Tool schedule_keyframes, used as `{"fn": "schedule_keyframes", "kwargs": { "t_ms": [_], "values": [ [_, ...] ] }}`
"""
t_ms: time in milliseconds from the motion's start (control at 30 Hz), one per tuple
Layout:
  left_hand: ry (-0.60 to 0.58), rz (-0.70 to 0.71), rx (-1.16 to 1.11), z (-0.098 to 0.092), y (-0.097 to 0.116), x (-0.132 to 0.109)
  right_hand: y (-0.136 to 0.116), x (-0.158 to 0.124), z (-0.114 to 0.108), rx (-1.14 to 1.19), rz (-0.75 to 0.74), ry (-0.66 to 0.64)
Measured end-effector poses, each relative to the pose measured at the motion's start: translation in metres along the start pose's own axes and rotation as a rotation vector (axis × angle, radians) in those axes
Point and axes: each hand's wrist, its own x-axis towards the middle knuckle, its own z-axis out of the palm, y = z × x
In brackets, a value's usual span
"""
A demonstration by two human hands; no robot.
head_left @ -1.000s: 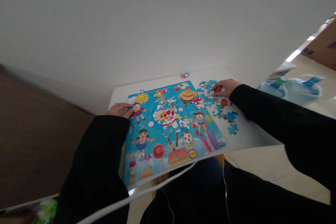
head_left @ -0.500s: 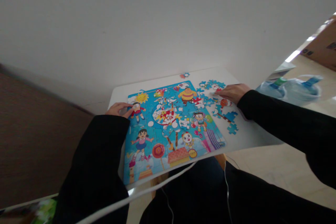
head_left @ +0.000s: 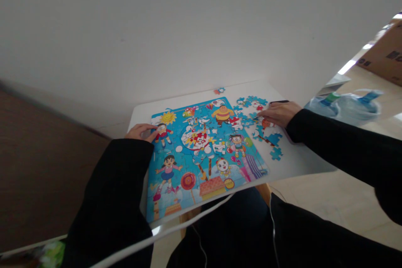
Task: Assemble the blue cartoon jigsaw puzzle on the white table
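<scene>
A cartoon jigsaw puzzle [head_left: 185,163] in a blue tray lies on the small white table, mostly filled, with some pieces lying loose over its middle. My left hand [head_left: 140,131] rests at the tray's left edge, thumb and fingers apart, fingertips on the picture near the figure in red. To the right of the tray, my right hand [head_left: 278,113] reaches down among loose puzzle pieces [head_left: 271,139]. Its fingers are drawn together with the tips at the pieces; whatever is between them is hidden. A dark flat object [head_left: 280,101] shows partly behind that hand.
A separate small cluster of pieces [head_left: 220,91] lies near the table's back edge, against the white wall [head_left: 201,29]. Large water bottles [head_left: 361,106] and a cardboard box [head_left: 385,56] stand on the floor at right. A white cable [head_left: 176,228] crosses in front of the table.
My right hand has shifted slightly nearer and lower over the loose pieces, its fingers still together. My left hand stays on the tray's edge. The whole view has moved a little.
</scene>
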Motion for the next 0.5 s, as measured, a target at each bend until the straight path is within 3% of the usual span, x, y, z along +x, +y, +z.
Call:
{"fn": "schedule_keyframes", "kwargs": {
  "t_ms": [167, 267, 500],
  "values": [
    [-0.032, -0.011, 0.013, -0.001, 0.001, 0.001, 0.009, 0.003, -0.003, 0.203, 0.239, -0.019],
    [-0.027, -0.001, 0.009, -0.003, 0.005, 0.001, 0.015, 0.009, 0.003, 0.335, 0.304, -0.035],
    [-0.02, -0.026, 0.011, -0.006, 0.012, -0.001, 0.01, 0.015, 0.001, 0.088, 0.448, -0.122]
  ]
}}
